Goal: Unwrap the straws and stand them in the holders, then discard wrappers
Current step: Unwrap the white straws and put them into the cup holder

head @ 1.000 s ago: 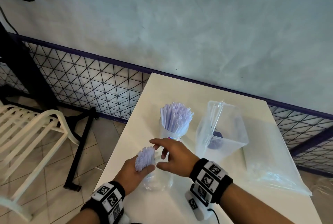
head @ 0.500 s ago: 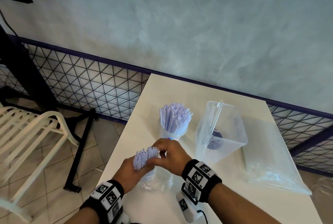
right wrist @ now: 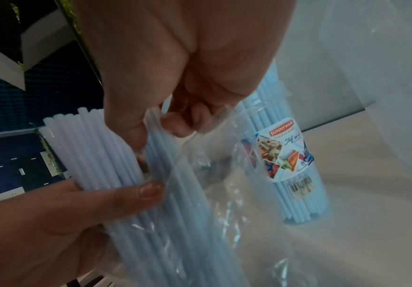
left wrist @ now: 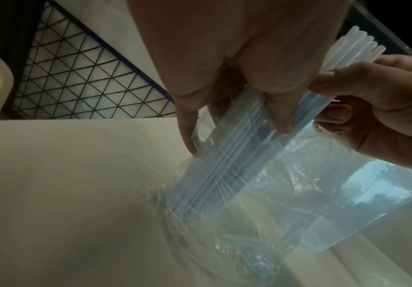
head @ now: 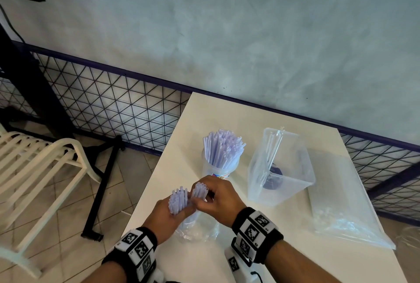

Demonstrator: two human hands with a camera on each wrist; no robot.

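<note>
The right hand (head: 219,198) has its fingers curled tight around a small clump of straws (head: 200,189), pinching them near their upper ends. Just beside it, the left hand (head: 167,214) grips the larger bundle of straws (head: 178,198) — thumb (right wrist: 136,192) across the front, the other fingers wrapped behind. The two clumps stand close together, tips up, the right one parted a little from the left. Both run down into a clear plastic wrapper (head: 197,228) that still sheathes their lower halves; the wrapper's crumpled bottom rests on the white table (head: 284,257), near its front left edge.

Behind the hands stands a round clear holder (head: 219,169), already packed with upright pale straws (head: 223,146) that fan out at the top; a printed label (right wrist: 281,149) marks its side. To the right of it sits a square clear container (head: 281,169) with a few thin straws leaning inside and something dark at the bottom — too dim to identify. Further right, a flat clear plastic bag (head: 345,203) lies on the table.

Beyond the table run a black wire fence (head: 109,105) and a grey wall (head: 227,32); a white plastic chair (head: 36,169) stands on the tiled floor at left.
</note>
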